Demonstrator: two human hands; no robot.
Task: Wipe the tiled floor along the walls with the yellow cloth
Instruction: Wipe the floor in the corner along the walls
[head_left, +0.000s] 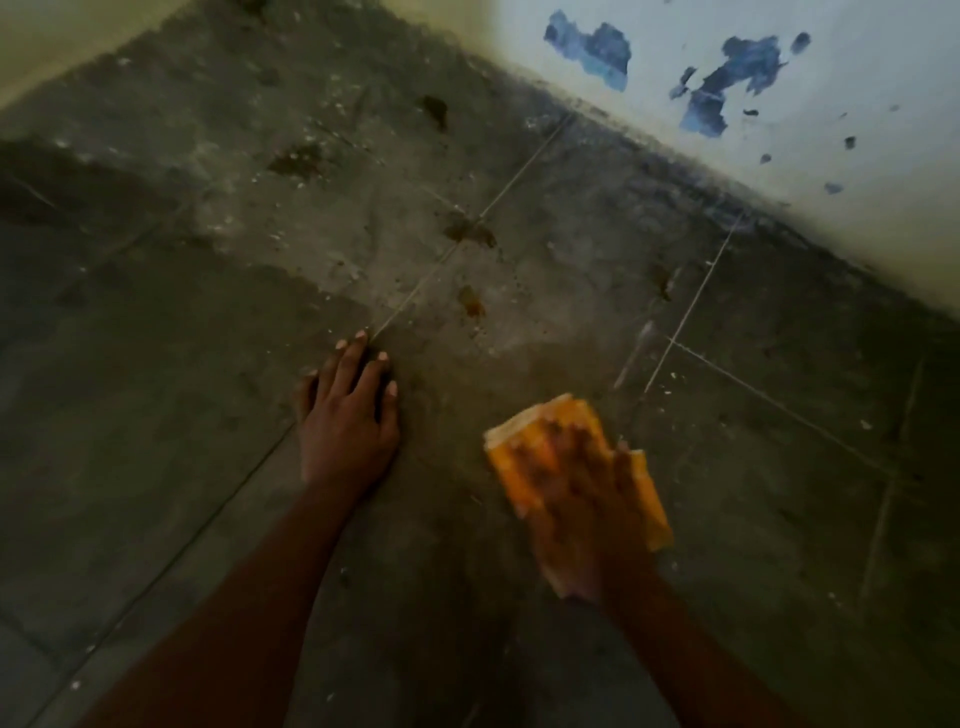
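Head view blurs the right hand (587, 499), flat on the yellow cloth (524, 457); left hand (345, 415) spreads open on the floor (156, 415); wall (779, 156) upper right.

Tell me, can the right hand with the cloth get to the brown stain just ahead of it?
Probably yes. The right hand presses the yellow cloth flat, and only bare tiled floor lies between it and the brown stain.

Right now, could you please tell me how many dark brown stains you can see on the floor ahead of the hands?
5: one far up, one left of it, one on the grout line, one nearer, one rightward. Grime may hide more.
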